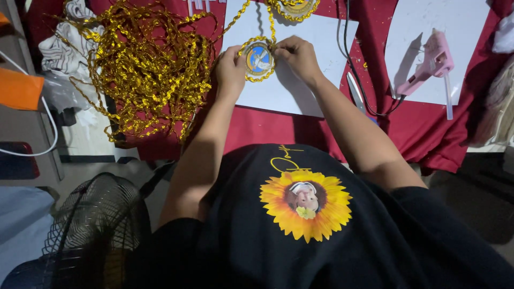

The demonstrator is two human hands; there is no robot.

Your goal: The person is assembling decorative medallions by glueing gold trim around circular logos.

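On the white sheet [300,85] at the far middle of the counter [267,128], both hands are pinching one small round medallion [259,59] with a blue centre and a gold frill round its rim. Left hand [231,69] grips its left edge, fingers curled tight on the trim; right hand [299,56] grips the right edge the same way. The medallion lies flat on the sheet, right between the two hands. A gold ribbon strand [270,24] runs from it to the far edge, toward a second medallion [297,7] half out of view. Left of the hands sits a big tangled heap of gold ribbon [142,69] on the red cloth. Far right, a pink glue gun [428,67] rests on another white sheet [455,32], its black cord [356,80] trailing between the two sheets. Near left, a fan [91,230].
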